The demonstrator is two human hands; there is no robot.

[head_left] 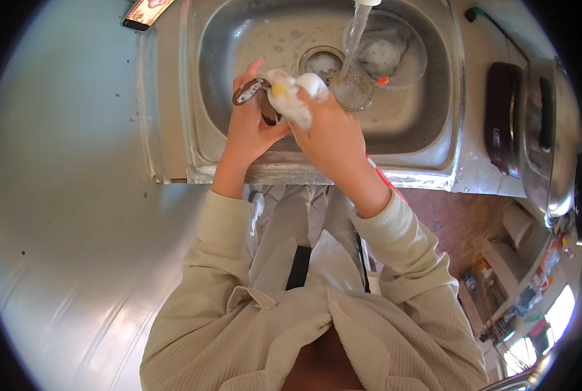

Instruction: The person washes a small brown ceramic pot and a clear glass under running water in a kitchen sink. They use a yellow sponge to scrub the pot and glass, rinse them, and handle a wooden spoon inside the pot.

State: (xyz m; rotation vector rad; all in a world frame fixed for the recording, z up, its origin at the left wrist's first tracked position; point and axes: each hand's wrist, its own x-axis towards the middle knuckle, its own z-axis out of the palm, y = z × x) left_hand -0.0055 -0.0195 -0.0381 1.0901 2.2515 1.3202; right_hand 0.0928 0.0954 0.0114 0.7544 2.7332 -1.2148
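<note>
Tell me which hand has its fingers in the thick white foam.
The right hand: its fingers sink into the foamy sponge, where a yellow patch shows. The left hand instead grips the brown looped item, only streaked with suds.

At the upper left lies a phone (149,13) with a lit, colourful screen. A pale surface (56,143) dotted with dark specks spreads down the left side, with grooves near its lower end. On the right, a dark brown appliance (502,117) stands just beside a shiny metal vessel (561,130). Below them are reddish-brown floor (444,218), a white bin-like container (518,223), blurred shelf clutter (529,293) and a bright window (559,313).
</note>
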